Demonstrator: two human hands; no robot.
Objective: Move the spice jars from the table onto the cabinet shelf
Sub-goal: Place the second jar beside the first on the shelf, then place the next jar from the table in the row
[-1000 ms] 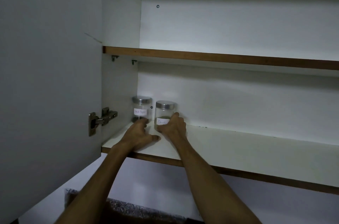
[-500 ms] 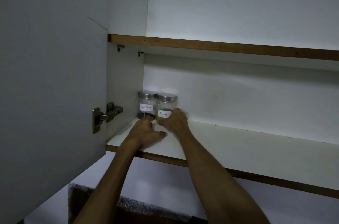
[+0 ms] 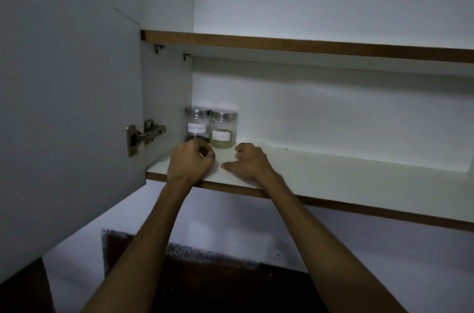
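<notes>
Forearms rise from the bottom of the frame toward the lower cabinet shelf, crossing in front of a dark worktop with a speckled edge low in the picture. The left hand sits at the shelf's front edge, left of centre, its fingers curled loosely inward with nothing visibly pinched between them; its knuckles overlap the base of the nearer jar, and whether they touch the glass cannot be told. The right hand rests just beside it on the shelf surface, fingers bent and relaxed, thumb stretched toward the left hand, holding nothing and apart from both jars. Behind the hands, in the shelf's far left corner, stand two spice jars, upright, long axes vertical, metal lids on top. The left jar holds dark contents at its bottom and wears a white label facing the camera; the right jar holds greenish contents and also shows a white label forward. The writing on both is too blurred to read. Their sides appear to touch. A metal hinge joins the open cabinet door at the left. Above runs an upper shelf with a brown front edge.
</notes>
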